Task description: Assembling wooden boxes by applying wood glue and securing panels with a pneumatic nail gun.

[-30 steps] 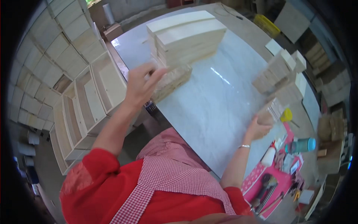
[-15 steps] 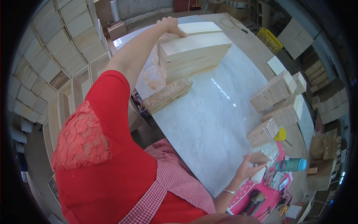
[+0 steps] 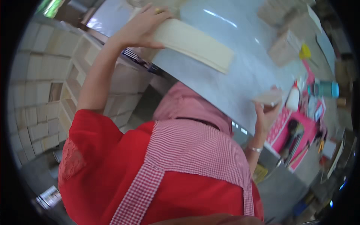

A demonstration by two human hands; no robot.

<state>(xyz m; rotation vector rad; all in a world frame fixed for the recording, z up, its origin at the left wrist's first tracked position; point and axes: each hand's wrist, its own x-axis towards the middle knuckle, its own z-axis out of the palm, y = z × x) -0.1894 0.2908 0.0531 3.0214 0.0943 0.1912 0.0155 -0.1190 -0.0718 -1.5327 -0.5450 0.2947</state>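
Note:
A long, pale wooden board (image 3: 195, 45) is tilted over the near left edge of the white marbled table (image 3: 225, 90). My left hand (image 3: 144, 28) grips its left end, thumb on the near side and fingers across the far side. A groove or second layer runs along the board's near edge; blur hides which. Close to the table's near right edge, my right hand (image 3: 265, 116) holds a small, flat wooden piece (image 3: 269, 98) between thumb and fingers. Whether it is one piece or several stacked cannot be made out.
Stacked small wooden blocks (image 3: 287, 48) stand at the far right beside a yellow object (image 3: 305, 51). A white bottle (image 3: 293, 98), a teal bottle (image 3: 326, 89) and a pink tray (image 3: 302, 131) of tools lie right of my right hand. Wooden boxes (image 3: 41, 93) are piled at left.
My left hand has come from the top of the tall board stack toward me, now with a long board in it. My right hand has lifted a small piece. The whole view has swung round.

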